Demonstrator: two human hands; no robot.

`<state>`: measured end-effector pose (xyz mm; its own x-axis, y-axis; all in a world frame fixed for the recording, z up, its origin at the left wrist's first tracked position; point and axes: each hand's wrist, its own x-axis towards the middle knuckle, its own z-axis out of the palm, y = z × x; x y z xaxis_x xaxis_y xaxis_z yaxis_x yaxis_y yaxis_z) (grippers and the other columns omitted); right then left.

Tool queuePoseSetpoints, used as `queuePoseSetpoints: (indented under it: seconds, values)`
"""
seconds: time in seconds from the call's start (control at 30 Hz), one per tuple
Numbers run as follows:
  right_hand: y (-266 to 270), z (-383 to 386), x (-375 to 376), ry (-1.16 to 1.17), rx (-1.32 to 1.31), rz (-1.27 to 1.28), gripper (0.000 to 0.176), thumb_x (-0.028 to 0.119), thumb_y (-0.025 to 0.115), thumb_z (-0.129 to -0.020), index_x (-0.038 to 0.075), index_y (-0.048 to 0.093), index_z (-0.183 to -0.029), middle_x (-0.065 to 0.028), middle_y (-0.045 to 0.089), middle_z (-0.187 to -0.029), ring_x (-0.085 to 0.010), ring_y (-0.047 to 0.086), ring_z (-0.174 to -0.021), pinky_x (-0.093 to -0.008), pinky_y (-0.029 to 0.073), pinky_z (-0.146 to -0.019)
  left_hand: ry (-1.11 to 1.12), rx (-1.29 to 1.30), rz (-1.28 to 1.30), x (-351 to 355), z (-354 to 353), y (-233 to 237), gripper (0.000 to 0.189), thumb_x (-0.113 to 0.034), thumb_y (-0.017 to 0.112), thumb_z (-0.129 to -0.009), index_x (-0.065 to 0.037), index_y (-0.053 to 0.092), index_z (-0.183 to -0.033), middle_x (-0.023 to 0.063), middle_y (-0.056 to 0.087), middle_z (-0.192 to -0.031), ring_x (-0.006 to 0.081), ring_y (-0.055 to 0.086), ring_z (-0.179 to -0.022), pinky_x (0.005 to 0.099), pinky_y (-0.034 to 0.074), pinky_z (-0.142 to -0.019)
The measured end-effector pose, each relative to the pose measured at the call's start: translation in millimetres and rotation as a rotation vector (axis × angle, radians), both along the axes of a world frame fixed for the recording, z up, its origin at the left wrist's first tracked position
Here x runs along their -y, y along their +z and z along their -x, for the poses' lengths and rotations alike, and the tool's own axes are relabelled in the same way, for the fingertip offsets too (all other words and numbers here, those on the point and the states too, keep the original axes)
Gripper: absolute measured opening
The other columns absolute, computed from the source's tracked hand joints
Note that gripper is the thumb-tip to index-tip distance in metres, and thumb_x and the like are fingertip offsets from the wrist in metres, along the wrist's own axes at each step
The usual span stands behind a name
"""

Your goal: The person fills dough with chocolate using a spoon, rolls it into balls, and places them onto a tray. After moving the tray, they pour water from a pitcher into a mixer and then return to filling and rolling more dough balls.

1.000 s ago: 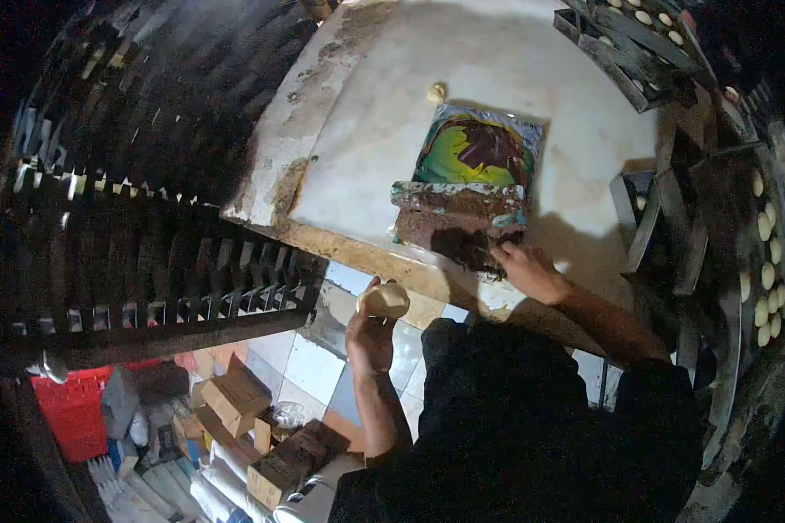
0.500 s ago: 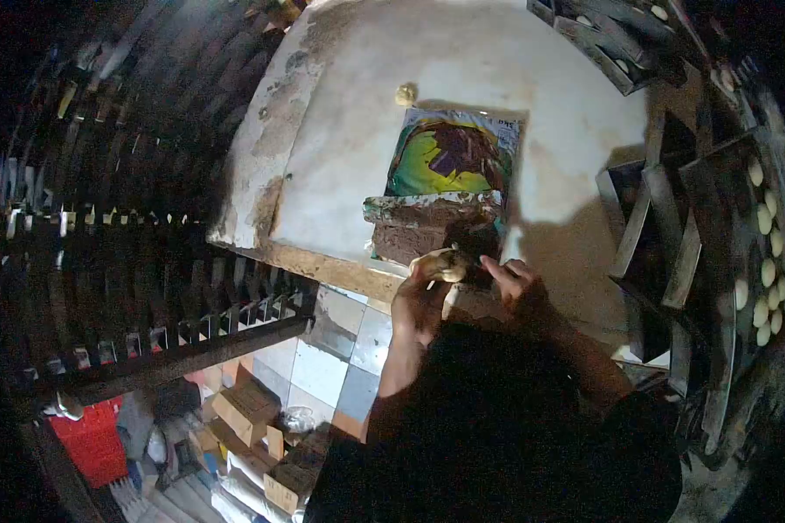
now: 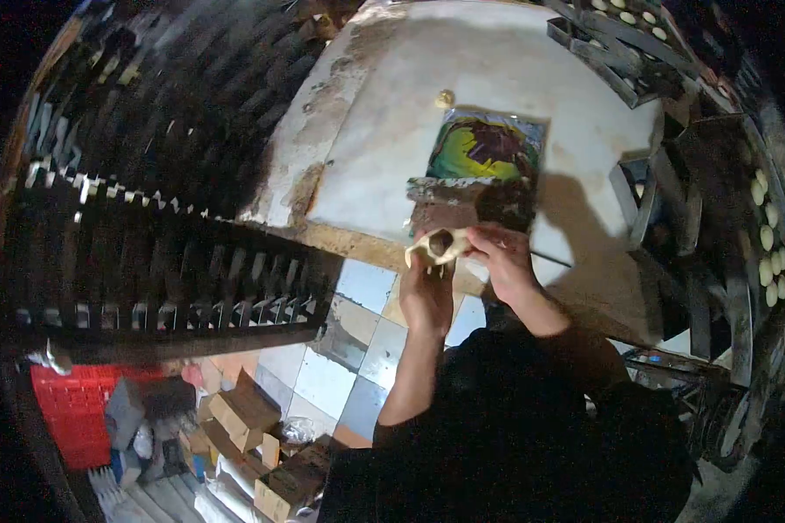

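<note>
My left hand (image 3: 426,296) cradles a flattened piece of pale dough (image 3: 421,254) at the near edge of the work table. On the dough sits a dark brown lump of filling (image 3: 441,242). My right hand (image 3: 508,264) pinches the dough's right edge, its fingers closed on it. Just beyond both hands lies an opened plastic bag (image 3: 449,150) with green and yellow print, its near part folded back and smeared with brown paste (image 3: 445,214). A thin dark stick-like tool (image 3: 551,260) rests right of the bag, beside my right hand; part of it is hidden.
A small dough ball (image 3: 445,98) sits behind the bag on the pale table (image 3: 384,113). Dark metal trays (image 3: 741,253) with several pale oval dough pieces (image 3: 766,237) stand at the right. Lower left are cardboard boxes (image 3: 244,414) and a red crate (image 3: 70,418).
My right hand has moved from the brown paste to the dough's edge. The brown lump now shows on the dough, which is spread wider. The view has shifted, and the thin tool has come into sight.
</note>
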<state>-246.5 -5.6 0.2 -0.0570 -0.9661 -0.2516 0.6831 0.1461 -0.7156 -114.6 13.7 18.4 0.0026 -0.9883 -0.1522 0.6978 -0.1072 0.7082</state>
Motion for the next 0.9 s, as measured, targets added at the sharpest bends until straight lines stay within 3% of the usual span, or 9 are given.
queuePoseSetpoints:
  seconds: [0.13, 0.2, 0.27, 0.4, 0.43, 0.57, 0.67, 0.8, 0.9]
  values:
    - [83, -55, -35, -0.078, -1.118, 0.761, 0.032, 0.005, 0.08, -0.07, -0.004, 0.067, -0.098, -0.0112, 0.06, -0.1, -0.0224, 0.064, -0.091, -0.0314, 0.054, -0.076, 0.148, 0.918, 0.44, -40, -32, 18, 0.07, -0.018, 0.046, -0.097, 0.005, 0.006, -0.149, 0.0239, 0.018, -0.152, 0.0341, 0.028, -0.137, 0.0408, 0.022, -0.113]
    - [103, -79, -56, -0.075, -1.215, 0.81, 0.026, 0.0, 0.076, -0.071, -0.003, 0.067, -0.095, -0.0121, 0.06, -0.1, -0.023, 0.064, -0.088, -0.0293, 0.053, -0.072, 0.192, 1.04, 0.476, -67, -54, 42, 0.07, -0.012, 0.045, -0.095, 0.005, 0.005, -0.149, 0.0253, 0.018, -0.151, 0.0339, 0.028, -0.136, 0.0415, 0.022, -0.112]
    - [116, -102, -77, -0.165, -1.225, 0.904, 0.021, -0.003, 0.072, -0.073, -0.004, 0.067, -0.094, -0.0128, 0.06, -0.099, -0.0242, 0.064, -0.086, -0.0303, 0.053, -0.071, 0.221, 1.029, 0.464, -93, -78, 68, 0.069, -0.011, 0.045, -0.095, 0.005, 0.005, -0.149, 0.0242, 0.023, -0.149, 0.0335, 0.033, -0.133, 0.0411, 0.026, -0.11]
    - [133, -127, -123, -0.049, -1.175, 1.142, 0.019, 0.004, 0.075, -0.074, -0.002, 0.066, -0.09, -0.0113, 0.06, -0.093, -0.0265, 0.062, -0.081, -0.0324, 0.051, -0.068, 0.118, 0.172, 0.436, -138, -132, 59, 0.069, -0.025, 0.06, -0.092, 0.002, 0.028, -0.146, 0.0175, 0.044, -0.136, 0.0249, 0.047, -0.119, 0.0373, 0.039, -0.1]
    - [139, -129, -132, -0.027, -1.239, 1.092, 0.019, 0.006, 0.077, -0.074, -0.001, 0.067, -0.089, -0.0108, 0.061, -0.094, -0.0242, 0.062, -0.079, -0.03, 0.051, -0.066, 0.14, 0.347, 0.507, -143, -146, 47, 0.054, -0.031, 0.065, -0.089, 0.001, 0.051, -0.13, 0.0178, 0.048, -0.132, 0.0255, 0.049, -0.117, 0.0381, 0.041, -0.097]
    - [132, -129, -157, 0.415, -0.847, 0.447, 0.025, 0.009, 0.077, -0.079, -0.003, 0.065, -0.098, -0.0073, 0.065, -0.09, -0.0111, 0.062, -0.072, -0.0231, 0.051, -0.062, 0.331, 0.578, 0.58, -173, -151, 50, 0.034, -0.028, 0.065, -0.088, 0.001, 0.06, -0.104, 0.0231, 0.054, -0.123, 0.0317, 0.056, -0.11, 0.0427, 0.045, -0.093]
    - [128, -134, -180, 0.342, -0.674, 0.43, 0.025, 0.008, 0.075, -0.08, -0.004, 0.065, -0.1, -0.008, 0.065, -0.091, -0.0104, 0.063, -0.075, -0.0221, 0.052, -0.063, 0.446, 0.852, 0.744, -182, -143, 47, 0.026, -0.01, 0.065, -0.085, -0.001, 0.061, -0.108, 0.0264, 0.061, -0.109, 0.0361, 0.059, -0.106, 0.0417, 0.048, -0.089]
    - [148, -127, -195, 0.147, -1.28, 0.908, 0.035, 0.015, 0.078, -0.075, -0.004, 0.065, -0.1, -0.0127, 0.064, -0.09, -0.0241, 0.066, -0.076, -0.0315, 0.055, -0.07, 0.399, 1.393, 0.626, -196, -134, 72, 0.055, -0.007, 0.07, -0.076, -0.007, 0.056, -0.13, 0.0179, 0.053, -0.101, 0.0299, 0.056, -0.094, 0.0363, 0.048, -0.08]
    - [143, -101, -204, 0.04, -1.295, 0.91, 0.033, 0.014, 0.081, -0.072, -0.002, 0.066, -0.097, -0.0107, 0.064, -0.088, -0.0249, 0.066, -0.079, -0.0336, 0.054, -0.068, 0.266, 1.038, 0.647, -190, -110, 79, 0.078, -0.016, 0.079, -0.065, 0.0, 0.048, -0.135, 0.0132, 0.047, -0.101, 0.0266, 0.049, -0.098, 0.0352, 0.042, -0.084]
